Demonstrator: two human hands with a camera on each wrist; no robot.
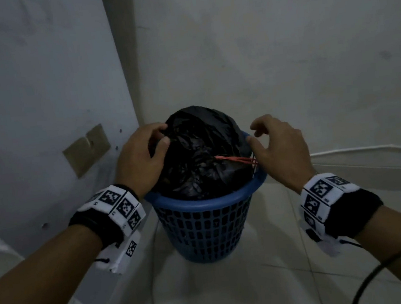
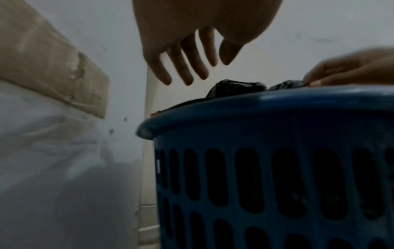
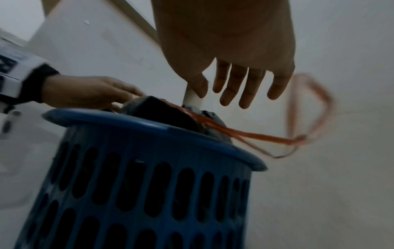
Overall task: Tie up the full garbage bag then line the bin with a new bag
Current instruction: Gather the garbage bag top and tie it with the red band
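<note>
A blue slotted plastic bin (image 1: 206,228) stands on the floor in a wall corner, filled by a bulging black garbage bag (image 1: 199,152). A red drawstring (image 1: 235,159) runs from the bag's gathered middle over the right rim; in the right wrist view the drawstring (image 3: 255,136) swings loose and blurred in the air. My left hand (image 1: 162,136) rests against the bag's upper left, its fingers (image 2: 187,70) straight and relaxed. My right hand (image 1: 254,131) hovers at the right rim with loose fingers (image 3: 234,91), holding nothing. The bin's inside is hidden.
The bin sits tight in the corner, with a wall at the left bearing a brown tape patch (image 1: 86,149) and a wall behind. Pale floor tiles (image 1: 209,294) lie in front. A black cable (image 1: 380,271) trails from my right wrist. A white ledge (image 1: 368,155) runs along the right.
</note>
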